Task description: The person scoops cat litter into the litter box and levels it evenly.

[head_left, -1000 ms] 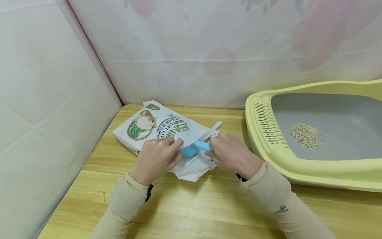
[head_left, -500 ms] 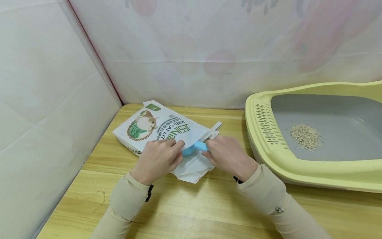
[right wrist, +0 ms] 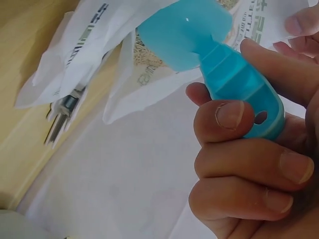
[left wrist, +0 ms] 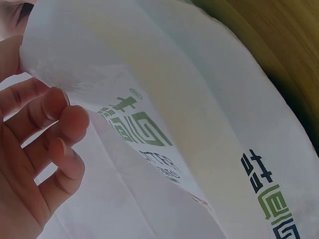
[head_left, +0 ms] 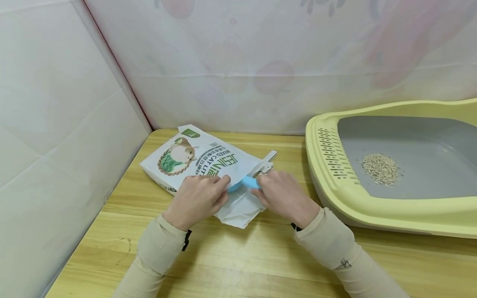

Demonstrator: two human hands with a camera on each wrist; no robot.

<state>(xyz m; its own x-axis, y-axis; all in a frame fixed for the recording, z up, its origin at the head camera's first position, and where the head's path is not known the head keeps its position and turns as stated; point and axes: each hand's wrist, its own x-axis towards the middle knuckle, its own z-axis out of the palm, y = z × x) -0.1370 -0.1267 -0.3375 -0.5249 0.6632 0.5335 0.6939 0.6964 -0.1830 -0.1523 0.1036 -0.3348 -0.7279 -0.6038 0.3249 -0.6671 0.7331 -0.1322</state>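
Observation:
A white cat litter bag (head_left: 227,145) lies on its side, its printed cat picture facing up. With thumb and fingers, my left hand (head_left: 199,200) pinches the upper edge of the bag's mouth and keeps it lifted. My right hand (head_left: 285,194) grips the handle of a blue scoop (head_left: 251,182), fingers curled round it. The scoop's bowl reaches into the bag's mouth and is partly hidden by the upper flap in the head view. Tan pellets (right wrist: 144,55) show beside the bowl in the right wrist view.
A yellow litter box (head_left: 316,165) with a grey floor stands to the right, bearing a small heap of pellets (head_left: 380,169). A white strip-like piece (head_left: 270,156) sticks out by the bag's mouth. Fabric walls (head_left: 223,82) close off the back and left of the wooden table (head_left: 238,265).
My right hand has shifted slightly left, and the scoop's bowl sits deeper in the bag, less of it showing. The left hand keeps nearly the same place on the bag's edge.

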